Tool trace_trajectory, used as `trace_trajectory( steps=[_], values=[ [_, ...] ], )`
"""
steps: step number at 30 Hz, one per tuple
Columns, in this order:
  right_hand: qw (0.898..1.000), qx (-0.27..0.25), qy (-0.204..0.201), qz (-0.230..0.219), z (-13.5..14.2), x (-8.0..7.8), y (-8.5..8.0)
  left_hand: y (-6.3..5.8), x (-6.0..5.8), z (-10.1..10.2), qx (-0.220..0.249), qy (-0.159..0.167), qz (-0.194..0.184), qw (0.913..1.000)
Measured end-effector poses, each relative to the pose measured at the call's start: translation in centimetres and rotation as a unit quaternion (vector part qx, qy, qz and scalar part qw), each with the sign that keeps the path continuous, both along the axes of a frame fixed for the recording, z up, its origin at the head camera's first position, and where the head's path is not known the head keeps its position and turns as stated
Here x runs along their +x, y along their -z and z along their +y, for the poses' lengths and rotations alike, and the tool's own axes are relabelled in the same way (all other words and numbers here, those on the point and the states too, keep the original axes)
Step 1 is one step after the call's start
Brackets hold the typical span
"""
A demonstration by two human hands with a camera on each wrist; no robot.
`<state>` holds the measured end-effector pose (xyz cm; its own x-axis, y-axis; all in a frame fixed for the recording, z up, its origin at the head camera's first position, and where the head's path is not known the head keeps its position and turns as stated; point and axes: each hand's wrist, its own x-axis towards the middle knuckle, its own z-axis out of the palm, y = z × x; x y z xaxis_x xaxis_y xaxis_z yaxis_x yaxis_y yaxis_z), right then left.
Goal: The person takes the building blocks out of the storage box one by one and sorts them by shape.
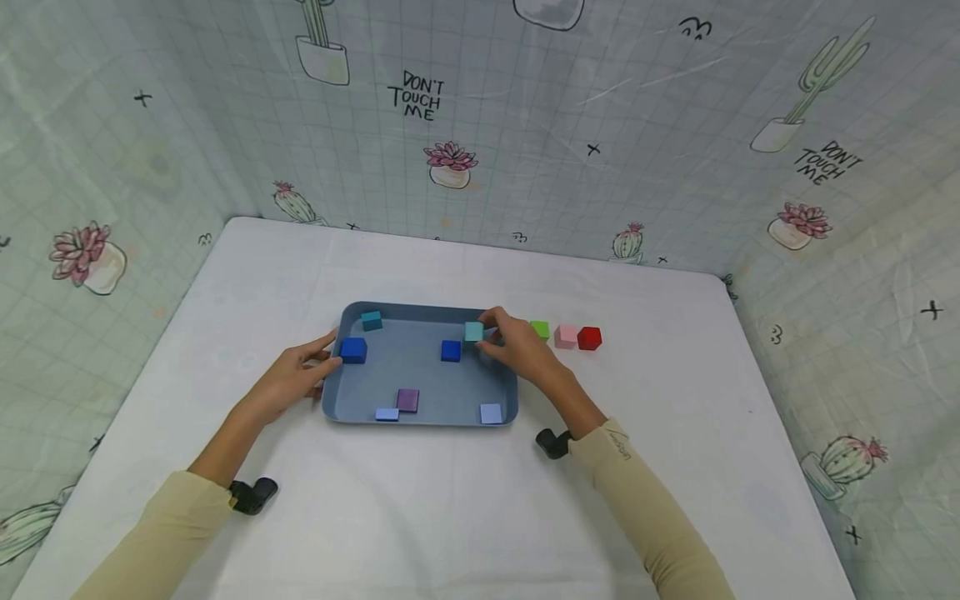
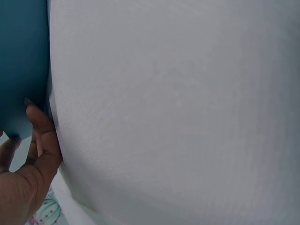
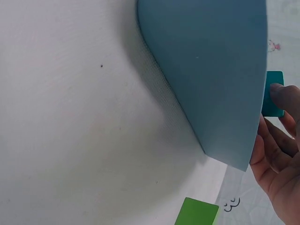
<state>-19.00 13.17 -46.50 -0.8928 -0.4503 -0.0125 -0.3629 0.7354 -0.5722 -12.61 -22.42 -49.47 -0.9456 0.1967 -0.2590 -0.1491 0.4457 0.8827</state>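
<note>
Backdrop [image 1: 525, 117] says "DON'T TOUCH ME" twice, behind the tray [image 1: 405, 358] and farther right, plus x marks. Right sleeve [image 1: 645, 492] print's too tiny.

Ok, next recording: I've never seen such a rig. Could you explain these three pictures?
There is no machine, only a person working bare-handed. The wide picture comes from a camera worn on the head; the close ones, from a camera on each wrist. On the white table, a blue-grey tray holds two blue blocks, a teal block, a purple block and two pale blue blocks. Beside it stand a green cube, a pink cube and a red cube. The left hand holds the tray's left end. The right hand pinches a turquoise cube near the tray's far right corner.
</note>
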Motion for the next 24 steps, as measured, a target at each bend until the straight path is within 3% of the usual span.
trace_trajectory(
  steps=[24],
  values=[
    [1.000, -0.007, 0.025, -0.015, 1.5, 0.1, -0.3, 0.0, -0.1, 0.0, -0.001, -0.001, -0.001, 1.0000]
  ],
)
